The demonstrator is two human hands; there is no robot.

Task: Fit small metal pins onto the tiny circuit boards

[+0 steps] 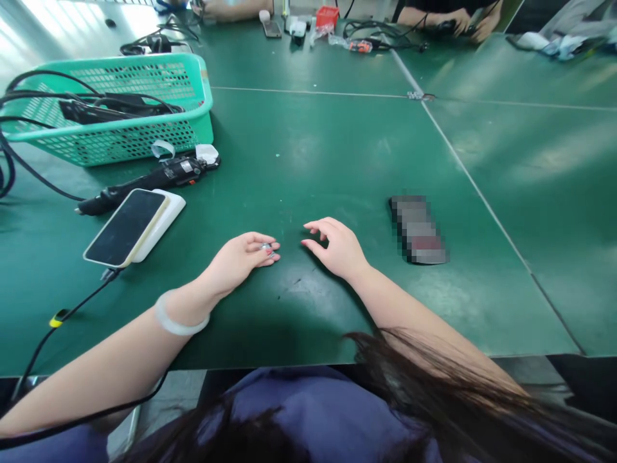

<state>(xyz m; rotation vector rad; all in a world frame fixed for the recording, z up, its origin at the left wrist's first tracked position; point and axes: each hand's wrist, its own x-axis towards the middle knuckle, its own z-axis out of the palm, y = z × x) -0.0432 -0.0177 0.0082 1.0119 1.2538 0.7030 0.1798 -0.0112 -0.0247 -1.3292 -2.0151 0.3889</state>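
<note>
My left hand [238, 262] is closed around a small shiny metal piece [266, 247], pinched between thumb and fingers. Its exact kind is too small to make out. A pale bracelet [180, 318] circles that wrist. Across a short gap, my right hand [337, 247] rests low over the green table [299, 321], thumb and fingers apart with nothing between them. To the right of it lies a dark, blurred-out phone-like object [418, 230].
At left, a phone [126, 226] lies on a white block with a cable attached. Behind it are a black electric screwdriver [159, 180] and a green basket [144, 138] holding cables and black devices. Across the table, another person's hands [465, 24] are near cables and a red box [328, 15].
</note>
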